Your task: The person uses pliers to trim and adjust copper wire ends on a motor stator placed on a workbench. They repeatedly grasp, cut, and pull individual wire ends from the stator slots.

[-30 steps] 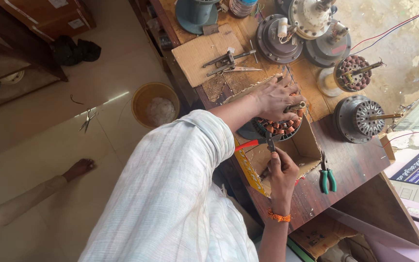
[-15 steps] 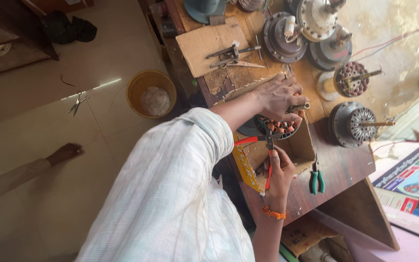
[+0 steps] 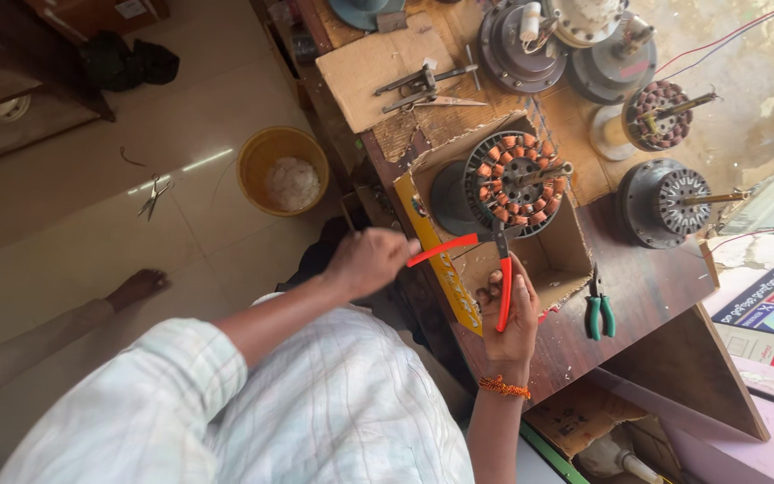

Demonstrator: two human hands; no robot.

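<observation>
Right hand has its grip wrapped round one red handle of the cutters, whose handles are spread wide, the other one pointing out toward nine o'clock, nose aimed up at the copper-wound stator — held that way, it seems, so the tip meets the windings at the stator's six o'clock edge. That stator sits in an open cardboard box on the wooden worktop, shaft lying across it, the box likely serving as a cradle. Left hand hangs off the worktop's edge at about nine o'clock of the box, fingers curled shut; whether it pinches a strand of wire I can't quite tell from up here. Green pliers lie at three o'clock of the right hand, within easy reach. Half a second ago the left hand lay on top of the stator, covering it; now it has pulled back toward the body and the coils show in full, while the cutters' handles have opened wider.
</observation>
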